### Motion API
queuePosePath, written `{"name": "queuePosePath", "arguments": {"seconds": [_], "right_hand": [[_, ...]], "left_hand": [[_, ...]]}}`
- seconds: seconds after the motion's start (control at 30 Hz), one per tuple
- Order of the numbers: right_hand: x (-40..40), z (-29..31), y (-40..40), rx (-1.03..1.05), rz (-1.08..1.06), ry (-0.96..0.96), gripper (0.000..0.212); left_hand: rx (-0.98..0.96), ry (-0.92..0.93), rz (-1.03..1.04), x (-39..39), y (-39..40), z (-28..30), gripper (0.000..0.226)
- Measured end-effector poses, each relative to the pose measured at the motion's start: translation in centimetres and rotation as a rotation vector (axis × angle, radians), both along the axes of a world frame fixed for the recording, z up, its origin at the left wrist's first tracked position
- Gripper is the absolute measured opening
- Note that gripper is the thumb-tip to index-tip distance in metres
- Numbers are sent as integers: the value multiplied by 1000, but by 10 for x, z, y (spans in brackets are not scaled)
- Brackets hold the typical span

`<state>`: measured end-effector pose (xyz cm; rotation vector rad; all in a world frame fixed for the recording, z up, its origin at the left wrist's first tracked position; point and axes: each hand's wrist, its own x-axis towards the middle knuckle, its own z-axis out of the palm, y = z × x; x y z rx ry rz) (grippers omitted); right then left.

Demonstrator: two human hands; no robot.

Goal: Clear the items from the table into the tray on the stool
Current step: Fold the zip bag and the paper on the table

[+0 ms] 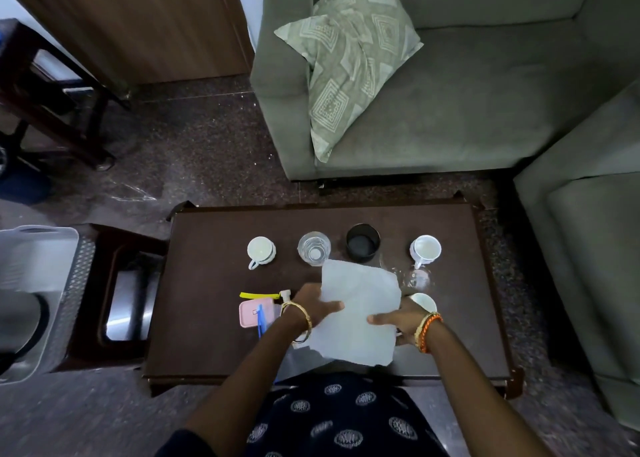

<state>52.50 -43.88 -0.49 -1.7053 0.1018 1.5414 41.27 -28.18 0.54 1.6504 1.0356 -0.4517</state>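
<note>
While I look down over the dark table (pixel 214 318), both hands grip one pale sheet of paper (pixel 358 313) above its near middle: my left hand (pixel 311 306) pinches the sheet's nine o'clock edge, thumb on top, and my right hand (pixel 398 320) clamps the four o'clock side, fingers mostly hidden beneath. That sheet covers whatever lies under it. At twelve o'clock from the paper stand a white cup (pixel 261 250), a water glass (pixel 314 248), a black cup (pixel 363 242) and a white mug (pixel 425 250). Another white cup (pixel 425 301) peeks out behind my right wrist. A clear glass (pixel 417 278) at two o'clock is hard to make out. Pink case (pixel 254 313) and yellow item (pixel 254 295) sit at nine o'clock, half hidden. Far at nine o'clock, the grey tray (pixel 74 283) on the stool (pixel 114 249) is cut off by the frame.
</note>
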Motion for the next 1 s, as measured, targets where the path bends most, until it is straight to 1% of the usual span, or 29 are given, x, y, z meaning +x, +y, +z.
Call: {"name": "queuePosePath", "arguments": {"seconds": [0.03, 0.13, 0.23, 0.33, 0.4, 0.53, 0.6, 0.63, 0.7, 0.8, 0.87, 0.93, 1.0], "right_hand": [[7, -7, 2, -44, -37, -84, 33], [29, -25, 21, -87, -207, -340, 31], [52, -34, 50, -136, -301, -678, 28], [70, -45, 78, -138, -427, -841, 19], [77, -59, 92, -154, -489, -894, 16], [81, -88, 106, -106, -560, -855, 21], [79, -109, 107, -104, -558, -890, 21], [78, -120, 107, -94, -535, -884, 21], [77, -127, 106, -107, -453, -841, 22], [79, -133, 101, -103, -361, -990, 19], [79, -135, 94, -92, -304, -1079, 19], [78, -132, 87, -66, -288, -1096, 25], [76, -129, 83, -40, -275, -1117, 31]], "left_hand": [[80, -3, -49, 8, 3, -5, 34], [305, -43, -148, 43, 13, -16, 34], [500, -166, -122, 85, 27, -27, 37], [652, -229, -116, 119, 34, -47, 24], [702, -253, -84, 133, 33, -63, 22], [582, -265, 126, 145, 27, -90, 22], [599, -279, 189, 146, 23, -104, 16], [607, -260, 199, 147, 21, -108, 14], [630, -250, 201, 146, 19, -120, 17], [551, -263, 165, 143, 20, -125, 20], [585, -288, 122, 138, 19, -124, 27], [654, -331, 95, 134, 16, -122, 28], [703, -326, 120, 131, 15, -123, 33]]}}
